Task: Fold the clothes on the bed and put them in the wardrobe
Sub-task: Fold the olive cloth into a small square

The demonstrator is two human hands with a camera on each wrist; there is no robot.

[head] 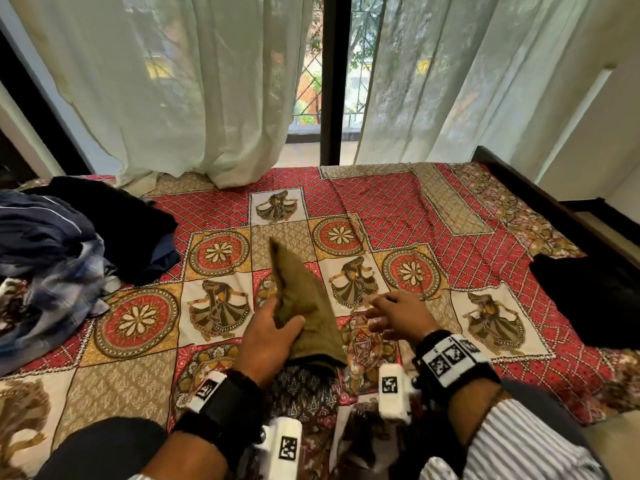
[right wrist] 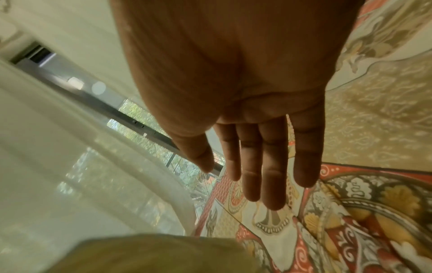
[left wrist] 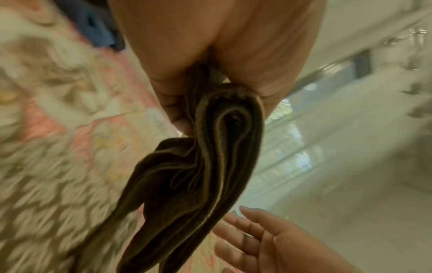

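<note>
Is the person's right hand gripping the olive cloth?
No, the right hand is open with straight fingers, holding nothing; the left hand grips the olive cloth.

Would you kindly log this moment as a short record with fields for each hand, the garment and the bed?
left hand: grips the folded olive garment, thumb on top
right hand: open, fingers straight, holding nothing
garment: folded in layers, lifted at an angle
bed: patterned red sheet
clothes pile: on the bed's left side
black garment: lying at the bed's right edge

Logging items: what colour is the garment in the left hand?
Olive green garment, gripped by the left hand; clearest in head view.
</note>
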